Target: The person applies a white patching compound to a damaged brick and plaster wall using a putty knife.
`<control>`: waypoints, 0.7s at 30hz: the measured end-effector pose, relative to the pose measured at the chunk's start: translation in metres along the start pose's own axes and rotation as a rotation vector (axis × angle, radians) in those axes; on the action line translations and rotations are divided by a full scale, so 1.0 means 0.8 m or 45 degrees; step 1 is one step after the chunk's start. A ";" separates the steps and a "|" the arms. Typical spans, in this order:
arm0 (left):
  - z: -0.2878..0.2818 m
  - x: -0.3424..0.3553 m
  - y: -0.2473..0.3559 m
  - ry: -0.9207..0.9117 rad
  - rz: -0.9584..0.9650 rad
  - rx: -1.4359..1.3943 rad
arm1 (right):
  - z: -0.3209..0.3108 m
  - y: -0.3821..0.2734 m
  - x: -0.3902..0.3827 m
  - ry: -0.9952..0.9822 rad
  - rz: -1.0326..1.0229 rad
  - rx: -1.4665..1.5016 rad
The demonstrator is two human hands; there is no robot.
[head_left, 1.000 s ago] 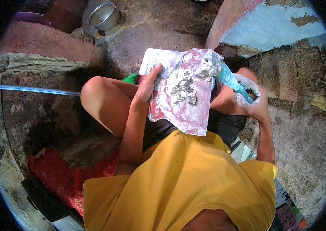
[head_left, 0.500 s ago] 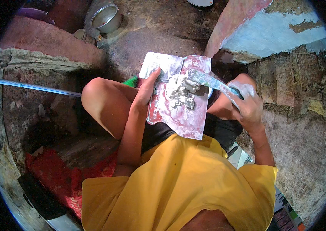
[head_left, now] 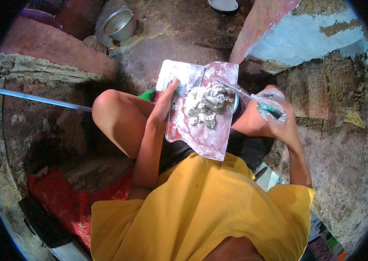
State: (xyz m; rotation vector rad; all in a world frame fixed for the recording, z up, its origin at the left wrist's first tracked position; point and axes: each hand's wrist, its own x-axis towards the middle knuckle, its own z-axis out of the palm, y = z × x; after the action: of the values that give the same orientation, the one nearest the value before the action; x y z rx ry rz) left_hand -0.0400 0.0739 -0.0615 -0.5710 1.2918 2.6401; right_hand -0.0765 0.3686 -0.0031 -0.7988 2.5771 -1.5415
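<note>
My left grip [head_left: 165, 102] is clasping the board [head_left: 210, 141] at nine o'clock; my right grip [head_left: 280, 107] is holding the scraper [head_left: 261, 105], ideally slanting low.

A metal pot [head_left: 122, 28] sits upper left, a white plate [head_left: 223, 4] at the top edge, red cloth [head_left: 60, 198] lower left.

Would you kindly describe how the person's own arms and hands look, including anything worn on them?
Short yellow sleeves leave the forearms bare. The left hand and right hand are both ungloved, and whitish smears mark the right one.
</note>
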 end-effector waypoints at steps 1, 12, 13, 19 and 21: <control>-0.002 -0.001 0.000 0.007 -0.011 0.003 | -0.004 -0.004 0.001 -0.089 0.016 0.009; -0.011 0.011 -0.010 -0.023 -0.018 -0.026 | -0.005 -0.030 0.000 -0.062 -0.525 -0.907; -0.011 0.010 -0.010 -0.025 -0.002 -0.001 | -0.006 -0.026 0.001 -0.058 -0.535 -0.948; 0.000 -0.001 -0.008 0.002 -0.054 -0.153 | -0.019 -0.012 0.009 -0.138 -0.376 -0.785; -0.005 0.004 -0.011 -0.057 0.009 -0.167 | -0.024 -0.013 0.014 -0.149 -0.406 -0.820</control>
State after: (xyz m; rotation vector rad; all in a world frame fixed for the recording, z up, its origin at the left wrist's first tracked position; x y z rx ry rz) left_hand -0.0393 0.0761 -0.0711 -0.5227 1.1169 2.7417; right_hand -0.0872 0.3756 0.0177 -1.3496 2.9789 -0.6369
